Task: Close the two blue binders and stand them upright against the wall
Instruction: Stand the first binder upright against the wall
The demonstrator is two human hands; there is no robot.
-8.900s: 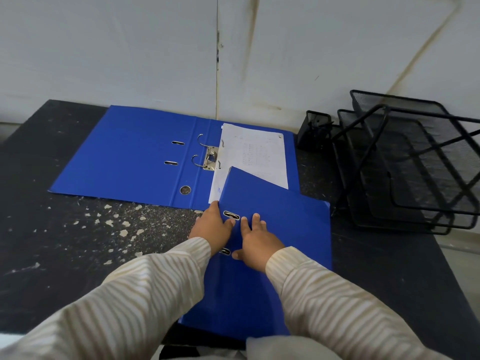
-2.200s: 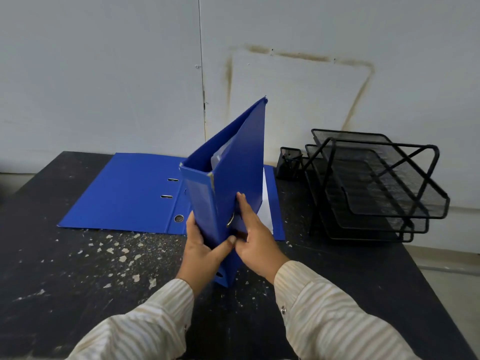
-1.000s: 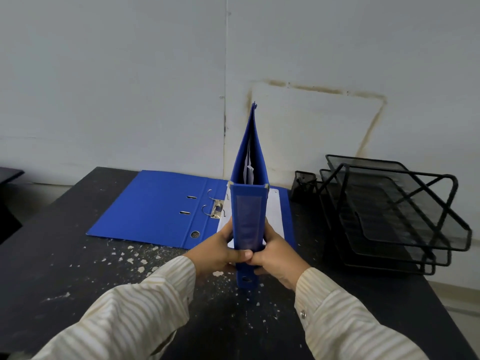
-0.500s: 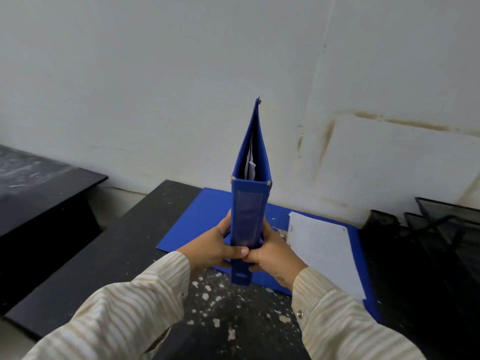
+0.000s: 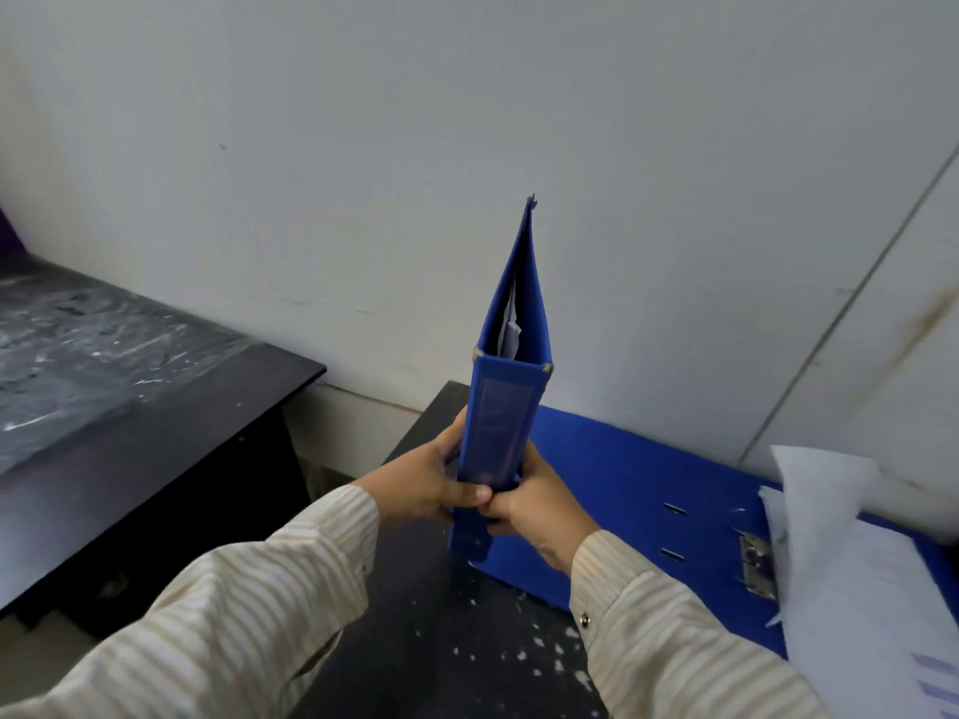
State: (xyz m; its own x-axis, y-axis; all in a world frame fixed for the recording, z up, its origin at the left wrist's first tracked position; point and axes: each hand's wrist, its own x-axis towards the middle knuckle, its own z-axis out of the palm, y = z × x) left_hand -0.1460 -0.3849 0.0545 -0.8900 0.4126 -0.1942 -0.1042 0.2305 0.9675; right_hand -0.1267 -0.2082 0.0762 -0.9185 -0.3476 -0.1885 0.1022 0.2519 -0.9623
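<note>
A closed blue binder (image 5: 501,422) stands upright with its spine facing me, papers showing inside its top. My left hand (image 5: 430,485) grips its left side and my right hand (image 5: 534,503) grips its right side, thumbs meeting low on the spine. It is held over the left end of the black table (image 5: 441,640), in front of the white wall (image 5: 467,147). A second blue binder (image 5: 622,490) lies open and flat on the table to the right, its metal ring clip (image 5: 757,563) exposed and white sheets (image 5: 856,589) lying on its right half.
A lower dark table (image 5: 129,407) stands to the left, separated by a gap from the black table's left edge. White flecks dot the black tabletop near me. A vertical seam (image 5: 840,324) runs down the wall at right.
The closed binder, still held in both hands, has shifted leftward toward the table's left end. My view turned left too; the wire trays have gone out of sight.
</note>
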